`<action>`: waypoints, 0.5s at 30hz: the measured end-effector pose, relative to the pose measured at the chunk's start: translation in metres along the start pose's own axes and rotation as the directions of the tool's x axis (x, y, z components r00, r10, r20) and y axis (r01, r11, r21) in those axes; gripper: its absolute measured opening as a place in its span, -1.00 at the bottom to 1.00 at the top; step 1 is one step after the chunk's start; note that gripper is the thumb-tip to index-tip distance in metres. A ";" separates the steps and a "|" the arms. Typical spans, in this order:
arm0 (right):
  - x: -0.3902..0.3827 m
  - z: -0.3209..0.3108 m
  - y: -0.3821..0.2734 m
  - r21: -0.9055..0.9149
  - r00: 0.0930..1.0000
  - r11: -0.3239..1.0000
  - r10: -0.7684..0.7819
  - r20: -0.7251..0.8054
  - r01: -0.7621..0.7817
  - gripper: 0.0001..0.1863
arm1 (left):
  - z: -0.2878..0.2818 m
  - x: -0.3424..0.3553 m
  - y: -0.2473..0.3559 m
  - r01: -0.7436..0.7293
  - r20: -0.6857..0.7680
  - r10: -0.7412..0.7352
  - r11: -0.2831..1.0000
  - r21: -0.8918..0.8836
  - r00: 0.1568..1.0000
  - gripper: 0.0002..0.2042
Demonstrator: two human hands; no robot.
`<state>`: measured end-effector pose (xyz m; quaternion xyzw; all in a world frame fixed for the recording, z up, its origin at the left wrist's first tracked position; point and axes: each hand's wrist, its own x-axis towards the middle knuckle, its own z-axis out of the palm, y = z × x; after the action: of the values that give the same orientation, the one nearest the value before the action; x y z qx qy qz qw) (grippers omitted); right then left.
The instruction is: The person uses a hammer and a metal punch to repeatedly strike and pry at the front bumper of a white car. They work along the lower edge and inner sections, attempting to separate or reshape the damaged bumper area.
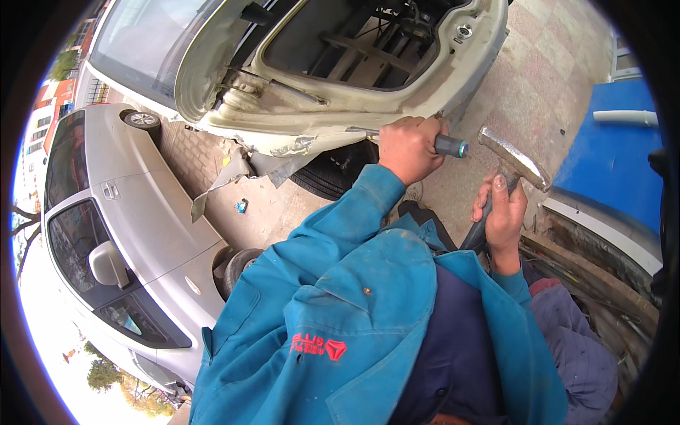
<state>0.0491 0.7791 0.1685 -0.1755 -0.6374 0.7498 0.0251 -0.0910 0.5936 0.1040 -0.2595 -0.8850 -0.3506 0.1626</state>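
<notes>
My left hand (411, 150) is wrapped round a screwdriver (450, 146) with a dark handle and a teal butt end. Its metal shaft points left, against the torn lower edge of the cream car body (283, 124); the exact tip is hard to make out. In my right hand (504, 212) is a hammer (516, 159), gripped by its dark handle. The shiny steel head is raised to the right of the screwdriver's butt, with a gap between them. Bent, ragged sheet metal (237, 170) hangs from the body to the left of my left hand.
A dark tyre (329, 173) lies under the torn body edge. On the left stands a silver car (142, 205). A blue panel (613, 149) with a white pipe (625, 117) is at the right, above long scrap strips (602, 276). Blue litter (241, 206) lies on the paving.
</notes>
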 end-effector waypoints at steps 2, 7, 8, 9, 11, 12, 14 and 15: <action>0.004 -0.005 -0.001 -0.007 1.000 1.000 0.023 -0.013 -0.023 -0.64 | 0.004 0.001 0.008 -0.001 0.004 0.001 1.000 0.004 1.000 -0.69; 0.000 -0.012 0.005 -0.093 0.999 0.995 0.021 0.029 -0.018 -0.61 | -0.004 0.007 0.002 0.068 0.052 -0.068 0.998 -0.005 0.996 -0.71; -0.002 -0.012 0.006 -0.089 0.999 0.996 0.032 0.033 -0.029 -0.61 | -0.004 0.007 0.002 0.082 0.068 -0.082 0.997 -0.002 0.994 -0.71; -0.003 -0.012 0.006 -0.077 0.998 0.996 0.046 0.033 -0.044 -0.61 | -0.004 0.009 0.001 0.086 0.098 -0.085 0.996 -0.010 0.992 -0.71; -0.005 -0.011 0.005 -0.038 1.000 0.999 0.024 0.016 -0.023 -0.61 | -0.004 0.011 0.001 0.125 0.115 -0.125 0.992 0.007 0.986 -0.70; -0.004 -0.010 0.004 -0.006 0.999 0.999 0.031 0.006 -0.031 -0.61 | -0.004 0.012 0.001 0.134 0.123 -0.133 0.991 0.005 0.983 -0.70; -0.005 -0.007 -0.001 0.042 0.998 0.998 -0.044 -0.046 0.046 -0.62 | -0.005 0.014 0.001 0.163 0.117 -0.162 0.987 -0.002 0.980 -0.72; -0.004 -0.004 -0.002 0.101 0.994 0.991 -0.076 -0.085 0.084 -0.63 | -0.006 0.015 0.001 0.165 0.093 -0.162 0.986 -0.018 0.982 -0.72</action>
<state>0.0536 0.7824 0.1713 -0.1783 -0.6022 0.7730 0.0900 -0.1022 0.5954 0.1155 -0.2036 -0.9053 -0.3619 0.0894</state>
